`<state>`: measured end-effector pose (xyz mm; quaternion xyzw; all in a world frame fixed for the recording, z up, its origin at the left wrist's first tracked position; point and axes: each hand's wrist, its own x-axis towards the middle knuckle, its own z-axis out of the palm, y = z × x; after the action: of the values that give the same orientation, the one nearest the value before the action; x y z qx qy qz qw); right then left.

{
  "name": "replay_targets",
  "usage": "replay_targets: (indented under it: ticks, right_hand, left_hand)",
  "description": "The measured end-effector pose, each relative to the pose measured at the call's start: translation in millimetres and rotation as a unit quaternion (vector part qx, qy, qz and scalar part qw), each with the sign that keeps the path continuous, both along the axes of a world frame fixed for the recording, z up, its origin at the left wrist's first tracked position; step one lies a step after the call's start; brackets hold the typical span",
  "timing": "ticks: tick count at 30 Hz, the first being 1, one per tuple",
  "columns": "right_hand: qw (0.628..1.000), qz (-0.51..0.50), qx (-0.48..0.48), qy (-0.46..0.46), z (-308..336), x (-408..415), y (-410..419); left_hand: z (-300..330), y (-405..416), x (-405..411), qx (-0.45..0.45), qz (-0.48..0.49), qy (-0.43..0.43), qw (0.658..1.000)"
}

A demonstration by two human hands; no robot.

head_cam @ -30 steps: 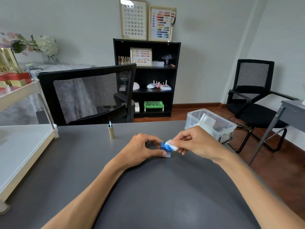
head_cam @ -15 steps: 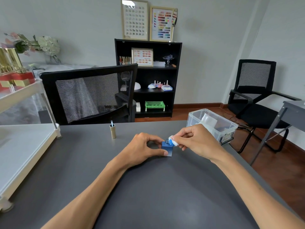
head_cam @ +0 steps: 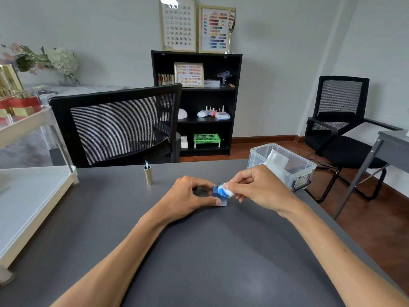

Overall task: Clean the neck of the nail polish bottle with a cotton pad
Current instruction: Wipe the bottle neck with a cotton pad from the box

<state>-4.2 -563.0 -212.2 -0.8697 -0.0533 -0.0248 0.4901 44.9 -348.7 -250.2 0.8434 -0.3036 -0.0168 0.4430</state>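
The bottle [head_cam: 215, 191] stands upright on the table [head_cam: 199, 251], right of the cap [head_cam: 148, 175]. The left hand [head_cam: 188, 199] grips its body; the right hand [head_cam: 259, 190] pinches the pad [head_cam: 225, 192] against the neck from the right.

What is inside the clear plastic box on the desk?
The clear plastic box holds a whitish packet or bag. The right hand covers the box's near-left corner, hiding anything there.

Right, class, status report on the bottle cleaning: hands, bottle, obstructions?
Left hand grips blue bottle on table. Right hand pinches cotton pad against neck. Nothing blocking.
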Motion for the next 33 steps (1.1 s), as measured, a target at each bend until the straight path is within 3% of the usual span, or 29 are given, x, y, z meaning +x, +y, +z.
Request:
replay_targets:
  ticks: [16,26,33]
  right_hand:
    - [0.998,-0.046,0.001,-0.042,-1.8,0.6,-0.2]
    - [1.000,-0.007,-0.023,0.002,1.8,-0.6,-5.7]
    - [0.999,-0.037,0.001,-0.036,-4.5,6.8,2.6]
  left_hand:
    - [0.4,0.4,-0.5,0.014,0.010,0.009,1.000]
    - [-2.7,0.6,1.7,0.008,0.007,0.001,1.000]
    - [-3.6,0.2,3.5,0.018,0.007,-0.002,1.000]
